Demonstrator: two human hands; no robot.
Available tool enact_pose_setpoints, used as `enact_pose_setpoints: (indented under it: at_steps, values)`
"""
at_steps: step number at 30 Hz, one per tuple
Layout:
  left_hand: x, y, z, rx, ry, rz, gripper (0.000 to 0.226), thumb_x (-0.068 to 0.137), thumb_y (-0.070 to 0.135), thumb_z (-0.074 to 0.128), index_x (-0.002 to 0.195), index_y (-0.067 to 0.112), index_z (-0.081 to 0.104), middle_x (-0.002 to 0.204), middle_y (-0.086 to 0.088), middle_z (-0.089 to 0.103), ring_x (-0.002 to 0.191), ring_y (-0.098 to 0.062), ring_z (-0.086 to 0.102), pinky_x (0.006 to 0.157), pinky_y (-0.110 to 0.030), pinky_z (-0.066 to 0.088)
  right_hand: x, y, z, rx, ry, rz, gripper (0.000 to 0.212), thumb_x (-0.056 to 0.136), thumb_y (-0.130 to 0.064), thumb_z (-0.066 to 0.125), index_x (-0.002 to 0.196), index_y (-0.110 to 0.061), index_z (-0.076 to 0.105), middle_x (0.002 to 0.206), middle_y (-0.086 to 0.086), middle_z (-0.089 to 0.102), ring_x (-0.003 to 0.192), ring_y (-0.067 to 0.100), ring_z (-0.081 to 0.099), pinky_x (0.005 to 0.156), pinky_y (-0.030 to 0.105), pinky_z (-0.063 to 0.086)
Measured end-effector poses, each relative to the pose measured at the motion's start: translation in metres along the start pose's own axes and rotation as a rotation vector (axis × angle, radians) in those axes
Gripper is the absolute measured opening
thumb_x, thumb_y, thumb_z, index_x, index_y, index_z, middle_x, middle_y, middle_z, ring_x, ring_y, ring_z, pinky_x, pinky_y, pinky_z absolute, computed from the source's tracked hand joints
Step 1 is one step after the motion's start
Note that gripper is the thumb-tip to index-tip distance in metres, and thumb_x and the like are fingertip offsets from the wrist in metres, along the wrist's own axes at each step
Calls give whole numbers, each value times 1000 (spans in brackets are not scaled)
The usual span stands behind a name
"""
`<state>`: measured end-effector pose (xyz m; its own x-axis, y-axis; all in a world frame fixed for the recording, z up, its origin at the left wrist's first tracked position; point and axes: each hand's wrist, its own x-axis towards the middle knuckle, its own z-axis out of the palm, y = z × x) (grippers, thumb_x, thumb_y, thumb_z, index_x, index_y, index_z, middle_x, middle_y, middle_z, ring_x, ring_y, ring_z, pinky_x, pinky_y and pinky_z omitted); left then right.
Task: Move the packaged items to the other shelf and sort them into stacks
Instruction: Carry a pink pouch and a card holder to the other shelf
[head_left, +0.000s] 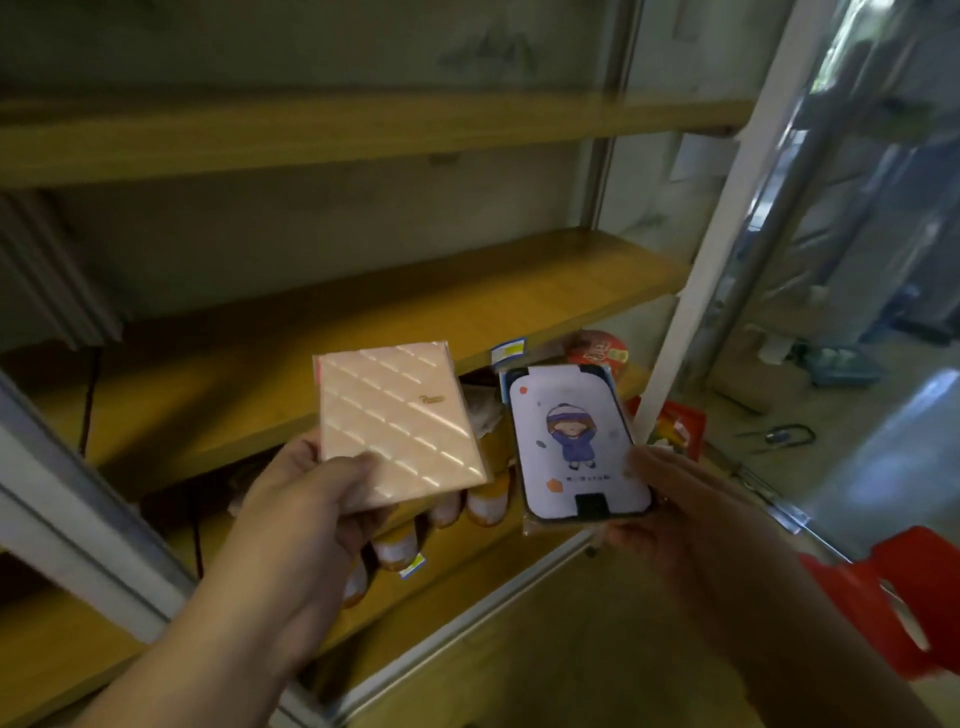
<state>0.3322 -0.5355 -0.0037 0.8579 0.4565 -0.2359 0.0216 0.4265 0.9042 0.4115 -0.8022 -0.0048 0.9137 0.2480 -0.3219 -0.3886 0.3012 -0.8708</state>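
My left hand (311, 514) grips a flat pink quilted package (400, 426) by its lower edge, thumb on top. Beside it, my right hand (670, 509) holds a white package with a cartoon figure in a blue coat (571, 441) by its lower right corner. Both packages are raised side by side in front of the wooden shelves, tilted towards the camera. The middle wooden shelf (363, 322) lies behind them. Under it, a lower shelf (467, 561) carries a few small items, partly hidden by my hands.
A red round tin (597, 353) and a red packet (675, 421) sit at the right end of the lower shelf. A white upright post (727, 208) stands on the right. A red plastic stool (883, 597) is at lower right. A metal rail (78, 493) crosses the left.
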Motion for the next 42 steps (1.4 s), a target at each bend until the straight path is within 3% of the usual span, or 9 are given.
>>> enact_pose_setpoints:
  at_steps: [8, 14, 19, 23, 26, 30, 34, 37, 42]
  values:
    - [148, 16, 31, 115, 55, -16, 29, 96, 5, 55, 121, 19, 58, 96, 0, 80, 85, -15, 76, 63, -26, 59, 148, -47, 33, -210, -84, 3, 48, 69, -25, 70, 112, -3, 68, 93, 19, 76, 67, 23, 74, 51, 28, 57]
    - [217, 24, 61, 437, 148, 28, 39, 98, 16, 56, 136, 24, 49, 126, 3, 65, 113, -21, 61, 102, -43, 47, 228, -62, 51, -178, -90, 21, 33, 72, -20, 69, 103, -11, 61, 76, 7, 79, 72, 21, 77, 51, 29, 59]
    - [253, 19, 64, 634, 256, 111, 28, 97, 26, 60, 119, 40, 51, 111, 16, 62, 103, -12, 60, 72, -23, 43, 280, -72, 46, -285, -120, 21, 13, 91, -17, 65, 103, -15, 67, 88, 7, 80, 80, 21, 77, 60, 32, 59]
    - [261, 11, 64, 1031, 345, 92, 48, 97, 20, 58, 142, 32, 44, 145, -8, 44, 127, -31, 47, 90, -34, 48, 317, -81, 42, -411, -177, -7, 13, 93, -23, 65, 106, -23, 66, 89, 3, 79, 81, 19, 77, 60, 30, 58]
    - [251, 4, 74, 1206, 454, 121, 46, 94, 22, 59, 138, 23, 49, 144, -13, 41, 129, -38, 37, 102, -48, 38, 345, -84, 41, -543, -280, -32, 18, 95, -25, 63, 112, -31, 62, 90, -4, 79, 81, 20, 76, 58, 25, 56]
    - [231, -8, 93, 1296, 502, 156, 57, 90, 30, 63, 143, 32, 44, 155, -4, 30, 141, -32, 23, 110, -50, 29, 380, -84, 45, -750, -360, -93, 39, 97, -28, 61, 135, -23, 56, 108, -9, 72, 89, 34, 72, 57, 25, 52]
    - [218, -20, 109, 1246, 525, 207, 52, 91, 31, 61, 141, 33, 49, 156, 1, 29, 141, -23, 19, 112, -49, 26, 409, -84, 53, -918, -383, -194, 42, 98, -29, 59, 139, -19, 53, 101, -20, 65, 58, 9, 69, 46, 16, 49]
    - [211, -25, 119, 1218, 563, 223, 50, 90, 29, 64, 138, 30, 51, 154, 0, 32, 140, -23, 21, 112, -45, 25, 423, -86, 59, -1114, -395, -316, 48, 96, -32, 61, 141, -18, 50, 112, -5, 71, 71, 10, 69, 47, 24, 50]
    - [201, -28, 132, 1256, 613, 240, 47, 91, 30, 63, 137, 31, 53, 150, 2, 37, 136, -21, 25, 105, -37, 26, 424, -93, 55, -1420, -378, -529, 47, 93, -49, 58, 131, -21, 58, 84, -10, 65, 68, 7, 58, 50, 24, 40]
